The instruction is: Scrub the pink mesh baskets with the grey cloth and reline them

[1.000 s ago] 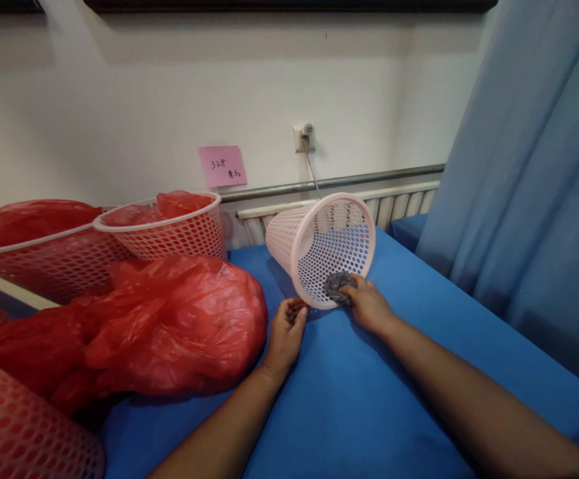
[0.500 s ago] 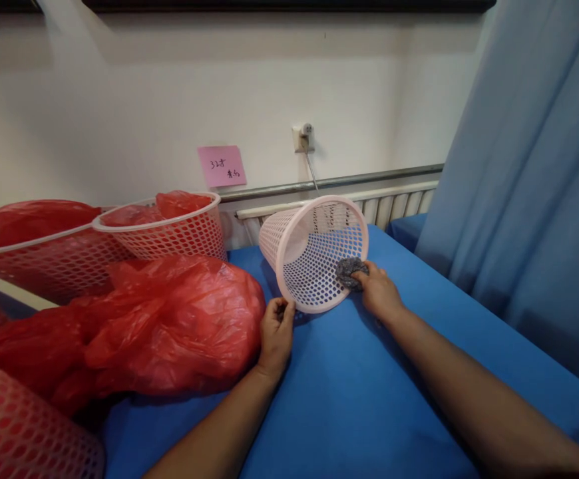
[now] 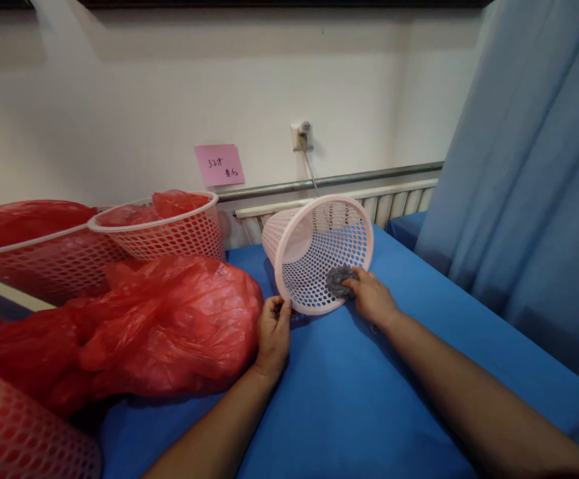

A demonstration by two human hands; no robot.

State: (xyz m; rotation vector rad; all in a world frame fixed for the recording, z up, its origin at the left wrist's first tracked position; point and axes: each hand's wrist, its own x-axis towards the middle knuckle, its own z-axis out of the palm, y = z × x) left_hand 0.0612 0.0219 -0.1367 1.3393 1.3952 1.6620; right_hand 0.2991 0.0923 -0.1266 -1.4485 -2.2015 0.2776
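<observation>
A pale pink mesh wastebasket (image 3: 302, 219) lies on its side on the blue-covered table (image 3: 339, 399), its open mouth facing me. My left hand (image 3: 273, 332) is closed at the lower left of the mouth, thumb against the rim; its fingertips are partly hidden, and something dark shows between them. In my right hand (image 3: 375, 298) is a crumpled dark grey cloth (image 3: 339, 282), pinched by the fingers. The cloth lies against the inside of the basket's lower wall, close to the rim.
A full red plastic bag (image 3: 184, 326) lies left of my left hand. Pink baskets with red liners, one (image 3: 180, 233) by the wall and another (image 3: 24, 426) at front left, stand around it. A radiator (image 3: 394, 203) runs behind; a blue curtain (image 3: 529, 199) hangs at right.
My right hand and the cloth have slid left and slightly down along the basket's inner lower edge. The basket has turned very slightly. My left hand stays at the rim.
</observation>
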